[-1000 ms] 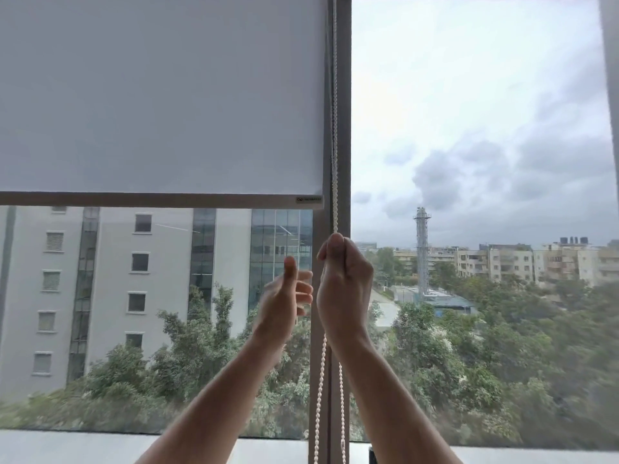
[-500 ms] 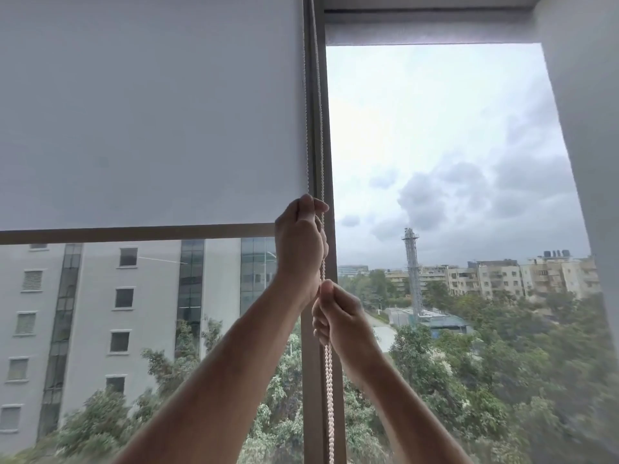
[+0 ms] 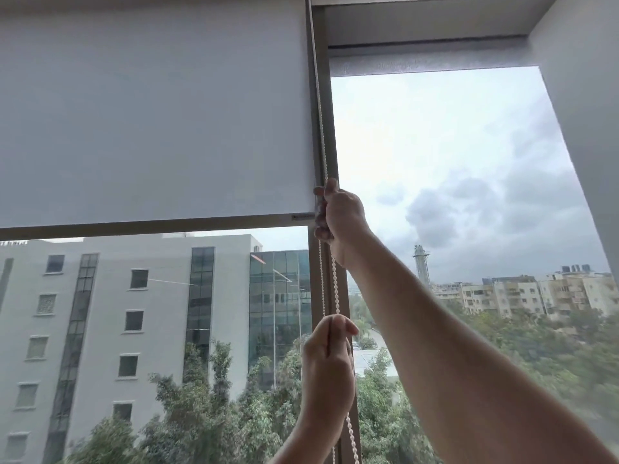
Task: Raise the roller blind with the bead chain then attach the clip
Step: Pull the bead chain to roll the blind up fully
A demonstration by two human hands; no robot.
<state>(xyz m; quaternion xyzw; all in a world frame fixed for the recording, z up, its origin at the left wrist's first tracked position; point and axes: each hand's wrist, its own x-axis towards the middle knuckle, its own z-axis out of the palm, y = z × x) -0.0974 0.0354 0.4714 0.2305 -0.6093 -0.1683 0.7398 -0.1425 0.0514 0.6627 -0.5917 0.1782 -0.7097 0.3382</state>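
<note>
A pale grey roller blind (image 3: pixel 150 122) covers the upper part of the left window pane; its dark bottom bar (image 3: pixel 134 226) is level with the roof of the building outside. The white bead chain (image 3: pixel 322 135) hangs along the window mullion at the blind's right edge. My right hand (image 3: pixel 340 217) is closed around the chain beside the end of the bottom bar. My left hand (image 3: pixel 328 363) grips the same chain lower down, and the beads run on below it. No clip is in view.
The brown mullion (image 3: pixel 330 95) divides the two panes. A second blind (image 3: pixel 432 61) is rolled up at the top of the right pane. A white wall (image 3: pixel 582 95) borders the window on the right. Buildings and trees lie beyond the glass.
My hands have swapped places on the chain: the right hand is now the upper one and the left has come down. The blind's bottom bar has risen against the building outside.
</note>
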